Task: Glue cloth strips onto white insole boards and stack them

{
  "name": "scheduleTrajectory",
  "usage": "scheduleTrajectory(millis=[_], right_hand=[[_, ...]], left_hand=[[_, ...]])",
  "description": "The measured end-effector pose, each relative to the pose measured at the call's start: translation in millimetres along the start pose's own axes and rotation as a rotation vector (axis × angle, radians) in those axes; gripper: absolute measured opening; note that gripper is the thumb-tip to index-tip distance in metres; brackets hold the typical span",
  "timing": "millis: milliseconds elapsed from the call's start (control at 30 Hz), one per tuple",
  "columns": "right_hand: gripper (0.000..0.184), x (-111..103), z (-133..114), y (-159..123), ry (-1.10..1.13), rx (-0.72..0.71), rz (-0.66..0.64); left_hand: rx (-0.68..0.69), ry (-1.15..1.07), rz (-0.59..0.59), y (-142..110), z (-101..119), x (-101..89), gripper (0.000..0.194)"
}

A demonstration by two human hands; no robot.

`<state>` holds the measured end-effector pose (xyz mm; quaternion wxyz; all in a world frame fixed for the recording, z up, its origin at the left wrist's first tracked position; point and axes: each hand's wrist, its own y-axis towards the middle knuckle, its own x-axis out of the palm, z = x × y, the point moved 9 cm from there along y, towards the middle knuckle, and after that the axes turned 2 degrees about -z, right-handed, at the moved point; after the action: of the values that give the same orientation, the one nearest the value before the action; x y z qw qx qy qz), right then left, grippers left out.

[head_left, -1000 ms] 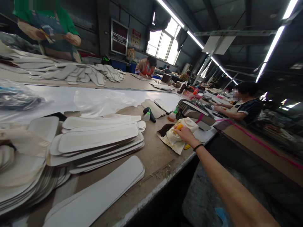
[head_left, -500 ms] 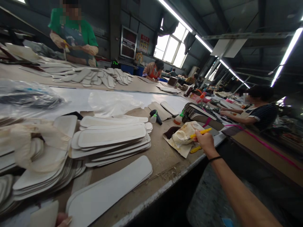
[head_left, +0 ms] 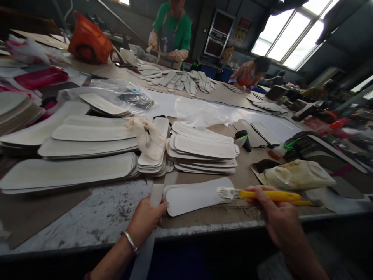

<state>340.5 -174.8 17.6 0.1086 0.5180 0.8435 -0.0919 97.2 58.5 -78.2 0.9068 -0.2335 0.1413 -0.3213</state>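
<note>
My right hand (head_left: 275,217) is closed round a yellow-handled brush (head_left: 262,194). Its glue-caked bristles rest on the right end of a white insole-shaped piece (head_left: 195,196) near the table's front edge. My left hand (head_left: 145,219) pinches a narrow white strip (head_left: 155,202) that hangs over the edge, just left of that piece. A glue-crusted pot (head_left: 297,175) sits on a scrap of paper to the right of the brush.
Stacks of white pieces (head_left: 204,149) and long ones (head_left: 72,171) fill the table behind. A small glue bottle (head_left: 243,140) and dark soles (head_left: 317,146) lie at the right. A person in green (head_left: 171,33) works across the table; others sit farther off.
The view swung left and down. My right hand brought the brush from the glue pot over to the white piece. My left hand came into view gripping the strip.
</note>
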Motion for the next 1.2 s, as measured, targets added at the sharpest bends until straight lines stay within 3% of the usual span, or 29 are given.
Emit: scheduleTrajectory(millis=[67,133,200,267,500,800,933,1200], right_hand=[[0.033,56,-3,-20,0.125,-0.018,-0.114],[0.032,97,-5,-32,0.180,-0.021,-0.208],[0.033,122,-4,-37,0.169,-0.016,-0.263],[0.034,131,-3,-37,0.113,-0.014,-0.280],[0.031,126,-15,-40,-0.042,-0.083,-0.248],[0.033,143,-17,-45,-0.034,-0.067,-0.284],[0.034,124,-8,-36,-0.116,-0.083,-0.218],[0.033,50,-7,-10,-0.499,-0.256,0.018]], left_hand=[[-0.004,-0.007,-0.014,0,-2,-0.5,0.018],[-0.008,-0.020,-0.033,1,-3,-0.9,0.016],[-0.014,-0.038,-0.052,2,-4,-1.1,0.015],[-0.024,-0.057,-0.066,2,-5,-1.4,0.013],[-0.056,-0.101,-0.097,4,-8,-0.3,0.007],[-0.061,-0.077,-0.112,3,-9,-0.1,0.009],[-0.070,-0.047,-0.099,2,-10,-1.1,0.016],[-0.078,0.041,-0.046,8,-19,-3.1,0.032]])
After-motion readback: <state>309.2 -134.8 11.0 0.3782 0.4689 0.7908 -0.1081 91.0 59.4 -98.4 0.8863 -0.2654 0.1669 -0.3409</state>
